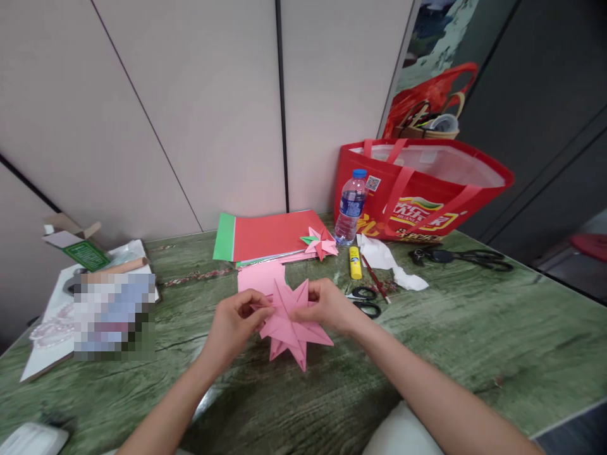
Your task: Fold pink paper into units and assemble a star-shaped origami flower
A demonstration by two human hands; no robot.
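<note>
The pink paper star [294, 333] is up between the two hands, over the green table [427, 354]. I can't tell if its low points touch the table. The left hand [239, 319] pinches the star on its left side with thumb and fingers. The right hand [329, 306] holds it too, with the thumb on the front, near the middle.

The star is thin and has lots of folds, so it could get hurt. If the thumbs press too hard, a point could bend or get a bad crease. If the hands pull apart, the paper could rip, or the folded bits could slip loose. If one hand lets go, the star could tip and droop.

The black-handled scissors [365, 309] lie just past the right hand, so a quick push that way could bump them. The pink sheet [253, 278] sits close behind the star, and a point could catch on it
</note>
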